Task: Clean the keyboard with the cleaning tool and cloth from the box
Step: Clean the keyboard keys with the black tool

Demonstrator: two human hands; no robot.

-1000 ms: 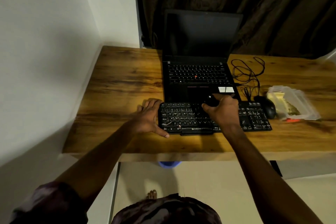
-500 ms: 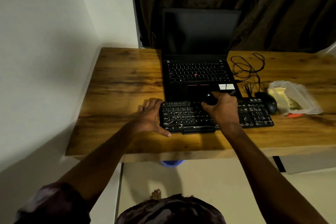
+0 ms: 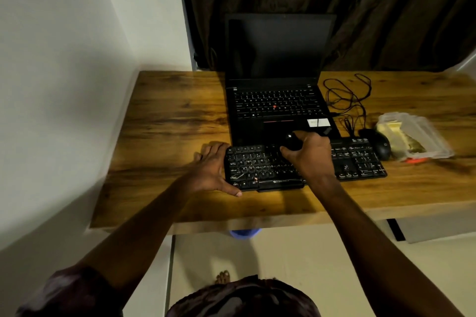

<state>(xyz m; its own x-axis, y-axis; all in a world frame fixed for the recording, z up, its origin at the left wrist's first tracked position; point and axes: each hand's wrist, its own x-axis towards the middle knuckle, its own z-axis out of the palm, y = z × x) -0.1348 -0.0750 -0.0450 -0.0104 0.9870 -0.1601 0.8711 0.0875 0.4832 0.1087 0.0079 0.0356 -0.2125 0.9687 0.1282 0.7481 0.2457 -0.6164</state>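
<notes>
The left hand [image 3: 212, 170] lies on the wooden worktop [image 3: 167, 121], near the front edge and left of centre. Its fingers are straight against the left end of the flat black keyboard [image 3: 360, 159], and the thumb stretches along the keyboard's front edge. The keyboard runs parallel to the worktop's front edge, just in front of the open black laptop [image 3: 275, 100]. About mid-length, over the keyboard's back rows, the right hand [image 3: 311, 157] has its fingers curled round a small dark rounded cleaning tool [image 3: 290, 143] held down at the keys. Whether the tool touches them cannot be told. Right of the laptop lies a loose tangle of black cable [image 3: 345, 95]. A black mouse [image 3: 381, 147] sits just beside the keyboard's right end. Next to it, toward the worktop's right edge, is a clear plastic box [image 3: 422, 134] with something yellowish inside.
</notes>
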